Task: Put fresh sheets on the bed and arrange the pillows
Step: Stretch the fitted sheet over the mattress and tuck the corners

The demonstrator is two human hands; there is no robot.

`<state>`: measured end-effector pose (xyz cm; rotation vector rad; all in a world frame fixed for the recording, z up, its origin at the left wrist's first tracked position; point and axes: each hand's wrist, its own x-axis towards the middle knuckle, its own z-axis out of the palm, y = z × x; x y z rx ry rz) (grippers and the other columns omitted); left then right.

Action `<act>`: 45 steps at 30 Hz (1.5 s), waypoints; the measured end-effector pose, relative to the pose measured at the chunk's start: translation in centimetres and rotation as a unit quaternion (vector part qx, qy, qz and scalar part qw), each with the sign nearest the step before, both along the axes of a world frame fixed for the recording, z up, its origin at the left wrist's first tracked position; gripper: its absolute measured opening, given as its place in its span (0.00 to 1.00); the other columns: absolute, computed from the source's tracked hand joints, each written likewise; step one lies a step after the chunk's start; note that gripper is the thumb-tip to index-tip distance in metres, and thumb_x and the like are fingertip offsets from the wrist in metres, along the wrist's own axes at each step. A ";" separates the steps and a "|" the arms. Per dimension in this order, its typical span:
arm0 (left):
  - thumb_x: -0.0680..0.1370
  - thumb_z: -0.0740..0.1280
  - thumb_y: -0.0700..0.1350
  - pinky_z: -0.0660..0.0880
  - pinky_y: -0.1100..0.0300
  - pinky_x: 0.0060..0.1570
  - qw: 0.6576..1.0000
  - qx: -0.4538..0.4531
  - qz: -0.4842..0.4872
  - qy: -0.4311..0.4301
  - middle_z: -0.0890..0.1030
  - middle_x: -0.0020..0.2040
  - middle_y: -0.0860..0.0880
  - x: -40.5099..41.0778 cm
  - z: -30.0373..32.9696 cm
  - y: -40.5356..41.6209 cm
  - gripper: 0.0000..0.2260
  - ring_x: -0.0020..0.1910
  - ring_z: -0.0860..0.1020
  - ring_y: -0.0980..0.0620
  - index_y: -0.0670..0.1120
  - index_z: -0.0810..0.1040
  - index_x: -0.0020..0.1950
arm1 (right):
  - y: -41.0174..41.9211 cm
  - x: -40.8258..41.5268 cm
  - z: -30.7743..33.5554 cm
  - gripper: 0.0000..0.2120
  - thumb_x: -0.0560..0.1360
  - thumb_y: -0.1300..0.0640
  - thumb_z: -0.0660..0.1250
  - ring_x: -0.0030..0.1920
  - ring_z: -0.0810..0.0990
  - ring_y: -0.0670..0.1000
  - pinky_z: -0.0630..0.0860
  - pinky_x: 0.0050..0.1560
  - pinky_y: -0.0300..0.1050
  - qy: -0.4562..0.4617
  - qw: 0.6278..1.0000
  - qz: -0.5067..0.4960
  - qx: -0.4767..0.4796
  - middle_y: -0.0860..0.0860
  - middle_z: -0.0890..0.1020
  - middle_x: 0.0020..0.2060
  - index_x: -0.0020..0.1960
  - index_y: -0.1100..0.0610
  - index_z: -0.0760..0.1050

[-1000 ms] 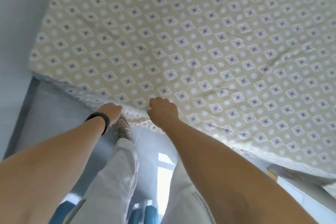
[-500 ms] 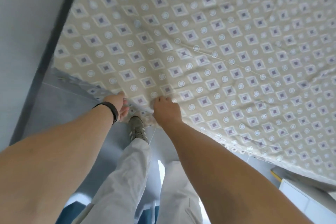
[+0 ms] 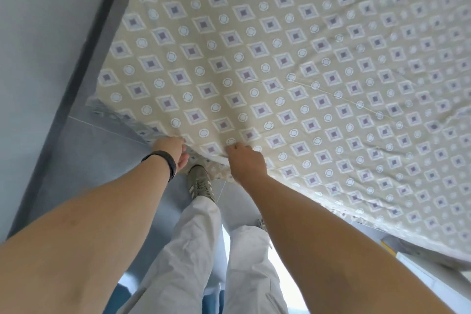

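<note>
Both arms are reaching forward and down from the bottom corners of the view, converging at the near edge of the sheet (image 3: 293, 71). The left hand (image 3: 172, 150) is lying at the hem with its back turned up and outward; its fingers are curling under the fabric, so the grip is grasping the sheet's edge, though the fingertips themselves are hidden by the cloth. A black band (image 3: 163, 160) is sitting on the left wrist. The right hand (image 3: 246, 163) is positioned just beside the left, knuckles up, fingers bent over and pinching a fold of the same edge; this grip is likewise grasping the sheet. The sheet, beige with a pattern of purple diamonds and white rings, is spreading away from both grips up and to the right, covering the bed and filling most of the view, with faint creases running across its middle. Its hem is hanging down below the hands. Between the forearms, the person's legs in pale trousers (image 3: 193, 250) are standing on the blue-grey floor (image 3: 89, 160), one shoe (image 3: 200, 183) lying directly beneath the held edge. A wall (image 3: 38, 46) is running along the left side.
</note>
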<state>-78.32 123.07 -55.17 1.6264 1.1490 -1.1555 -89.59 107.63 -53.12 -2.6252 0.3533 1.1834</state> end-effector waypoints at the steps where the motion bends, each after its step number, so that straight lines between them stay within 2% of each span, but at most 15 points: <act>1: 0.83 0.62 0.44 0.72 0.66 0.22 1.000 -0.006 -0.009 0.005 0.75 0.37 0.50 0.2 0.2 0.1 0.06 0.32 0.73 0.51 0.47 0.77 0.49 | 0.1 0.0 0.2 0.21 0.76 0.67 0.63 0.58 0.77 0.59 0.71 0.44 0.51 0.010 1.000 -0.005 0.009 0.56 0.75 0.61 0.68 0.57 0.69; 3: 0.84 0.62 0.46 0.76 0.64 0.24 0.998 -0.015 -0.058 0.022 0.76 0.39 0.49 0.7 1.0 0.3 0.06 0.33 0.75 0.51 0.49 0.77 0.49 | 0.5 0.0 0.4 0.17 0.80 0.59 0.63 0.60 0.76 0.59 0.71 0.47 0.51 0.029 0.999 -0.028 0.023 0.55 0.74 0.64 0.69 0.57 0.69; 6: 0.83 0.62 0.45 0.77 0.62 0.24 0.990 -0.013 -0.133 0.036 0.77 0.45 0.48 1.2 3.2 1.3 0.04 0.34 0.75 0.50 0.50 0.77 0.52 | 1.8 -0.3 1.7 0.19 0.83 0.50 0.58 0.64 0.75 0.59 0.73 0.55 0.54 0.053 0.993 -0.091 0.060 0.53 0.73 0.67 0.72 0.54 0.67; 11: 0.82 0.62 0.42 0.77 0.61 0.25 0.986 -0.047 -0.160 0.002 0.76 0.42 0.46 -0.5 9.1 3.2 0.08 0.33 0.75 0.49 0.43 0.75 0.60 | 4.7 -2.3 6.4 0.18 0.83 0.49 0.56 0.63 0.76 0.59 0.74 0.59 0.56 0.059 0.976 -0.177 0.111 0.53 0.73 0.65 0.70 0.53 0.68; 14: 0.82 0.63 0.43 0.75 0.61 0.28 0.984 -0.076 -0.156 -0.050 0.78 0.43 0.46 -2.5 14.5 3.9 0.07 0.34 0.76 0.50 0.43 0.76 0.58 | 5.6 -4.0 11.9 0.19 0.83 0.48 0.57 0.64 0.75 0.60 0.75 0.61 0.57 0.043 0.962 -0.227 0.143 0.53 0.72 0.67 0.71 0.53 0.68; 18: 0.82 0.61 0.41 0.73 0.59 0.33 0.979 -0.090 -0.137 -0.118 0.79 0.47 0.46 -5.3 22.8 3.7 0.05 0.36 0.77 0.50 0.46 0.77 0.53 | 4.9 -7.1 20.7 0.19 0.82 0.48 0.58 0.61 0.77 0.57 0.74 0.61 0.54 -0.010 0.950 -0.271 0.157 0.52 0.72 0.66 0.70 0.53 0.70; 21: 0.82 0.62 0.42 0.72 0.58 0.34 0.968 -0.113 -0.167 -0.151 0.78 0.46 0.46 -7.0 28.7 2.8 0.06 0.37 0.77 0.50 0.45 0.77 0.56 | 3.3 -9.1 26.5 0.19 0.83 0.48 0.58 0.61 0.77 0.55 0.74 0.62 0.52 -0.067 0.944 -0.280 0.160 0.52 0.72 0.66 0.71 0.53 0.70; 23: 0.83 0.61 0.43 0.72 0.59 0.35 0.955 -0.133 -0.198 -0.175 0.77 0.46 0.46 -8.3 32.8 1.9 0.07 0.37 0.77 0.50 0.44 0.77 0.57 | 2.2 -10.2 30.6 0.19 0.83 0.48 0.58 0.63 0.76 0.54 0.73 0.63 0.51 -0.115 0.937 -0.284 0.166 0.52 0.72 0.67 0.71 0.54 0.71; 27: 0.82 0.62 0.46 0.73 0.60 0.34 0.914 -0.158 -0.294 -0.231 0.78 0.45 0.48 -10.7 39.1 -0.2 0.06 0.37 0.77 0.51 0.45 0.77 0.52 | 0.3 -11.5 37.1 0.17 0.83 0.49 0.60 0.61 0.76 0.49 0.70 0.60 0.44 -0.207 0.911 -0.308 0.180 0.50 0.74 0.65 0.69 0.53 0.72; 29: 0.82 0.63 0.47 0.74 0.61 0.34 0.887 -0.159 -0.351 -0.252 0.80 0.47 0.48 -11.7 41.3 -1.4 0.07 0.39 0.79 0.51 0.45 0.78 0.54 | -0.4 -12.4 40.1 0.16 0.83 0.50 0.61 0.58 0.75 0.47 0.68 0.57 0.41 -0.251 0.892 -0.328 0.181 0.49 0.75 0.63 0.68 0.53 0.74; 32: 0.81 0.64 0.48 0.74 0.60 0.35 0.864 -0.168 -0.399 -0.257 0.81 0.49 0.48 -12.0 42.8 -3.3 0.07 0.39 0.80 0.51 0.47 0.78 0.54 | -1.3 -12.9 42.6 0.15 0.82 0.52 0.62 0.59 0.76 0.47 0.68 0.52 0.39 -0.298 0.870 -0.350 0.181 0.48 0.77 0.61 0.66 0.54 0.76; 34: 0.81 0.63 0.48 0.75 0.59 0.39 0.842 -0.169 -0.435 -0.272 0.82 0.49 0.49 -11.7 43.8 -4.5 0.08 0.39 0.80 0.51 0.46 0.78 0.54 | -1.7 -13.3 43.5 0.14 0.81 0.53 0.62 0.59 0.76 0.47 0.68 0.54 0.39 -0.320 0.861 -0.357 0.170 0.49 0.78 0.60 0.65 0.55 0.77; 39: 0.81 0.62 0.46 0.75 0.60 0.38 0.789 -0.200 -0.501 -0.295 0.82 0.48 0.49 -10.0 45.2 -5.3 0.06 0.39 0.80 0.52 0.47 0.78 0.52 | -0.6 -12.6 44.0 0.14 0.81 0.53 0.62 0.57 0.77 0.46 0.69 0.54 0.40 -0.312 0.843 -0.411 0.153 0.47 0.79 0.61 0.64 0.53 0.78; 45: 0.82 0.61 0.45 0.74 0.61 0.37 0.753 -0.197 -0.567 -0.269 0.82 0.48 0.49 -5.0 43.7 0.2 0.06 0.39 0.80 0.52 0.49 0.78 0.50 | 6.0 -7.3 42.9 0.14 0.80 0.52 0.59 0.47 0.77 0.49 0.71 0.43 0.42 -0.233 0.856 -0.438 0.147 0.49 0.81 0.56 0.63 0.53 0.77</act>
